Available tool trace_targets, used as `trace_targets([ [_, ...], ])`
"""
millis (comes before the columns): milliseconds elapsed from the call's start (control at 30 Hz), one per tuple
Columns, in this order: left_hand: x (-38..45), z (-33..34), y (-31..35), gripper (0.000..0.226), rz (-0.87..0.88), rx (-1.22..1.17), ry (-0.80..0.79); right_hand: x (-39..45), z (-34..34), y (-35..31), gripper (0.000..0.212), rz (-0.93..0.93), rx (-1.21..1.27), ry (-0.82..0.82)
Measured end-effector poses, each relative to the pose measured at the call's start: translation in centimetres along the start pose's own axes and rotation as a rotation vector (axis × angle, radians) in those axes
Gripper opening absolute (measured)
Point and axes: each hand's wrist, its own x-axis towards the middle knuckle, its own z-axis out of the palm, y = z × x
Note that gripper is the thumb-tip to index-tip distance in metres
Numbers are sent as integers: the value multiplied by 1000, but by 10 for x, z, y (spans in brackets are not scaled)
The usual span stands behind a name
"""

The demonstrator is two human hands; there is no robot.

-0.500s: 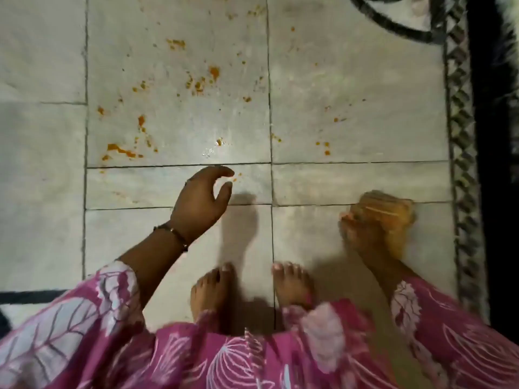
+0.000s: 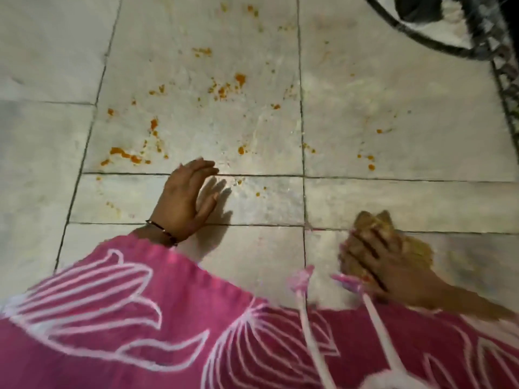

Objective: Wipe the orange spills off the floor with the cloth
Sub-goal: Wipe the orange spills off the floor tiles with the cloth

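Observation:
Orange spills (image 2: 224,88) are scattered over the pale floor tiles (image 2: 393,88), with a larger streak (image 2: 123,154) at the left and a few drops (image 2: 370,161) at the right. My left hand (image 2: 186,199) hovers low over the floor with fingers apart, holding nothing, just below the spills. My right hand (image 2: 373,259) presses a crumpled yellow-brown cloth (image 2: 376,220) on the tile at the lower right, blurred by motion. The cloth pokes out beyond my fingers.
A dark patterned rug edge (image 2: 502,68) runs along the top right corner. My pink patterned clothing (image 2: 140,318) fills the bottom of the view. Grout lines (image 2: 302,108) cross the tiles.
The view has dropped closer to the floor and my feet are hidden now. My left hand opened flatter. My right hand with the cloth stays at the lower right.

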Motion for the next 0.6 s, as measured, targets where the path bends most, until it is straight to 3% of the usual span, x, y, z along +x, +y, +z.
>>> trace_targets([
  [100, -9, 8, 7, 48, -66, -21, -13, 15, -26, -11, 74, -278, -160, 36],
  [267, -31, 20, -6, 70, -128, 84, -118, 21, -34, 13, 76, -294, -196, 59],
  [367, -45, 21, -20, 85, -96, 196, -223, 21, -31, 13, 78, -433, -245, 39],
  [500, -45, 30, -24, 89, -141, 218, -285, 51, -33, -24, 85, -716, -250, 120],
  [600, -46, 40, -21, 87, -140, 245, -298, 98, -38, -62, 76, -876, -216, 135],
])
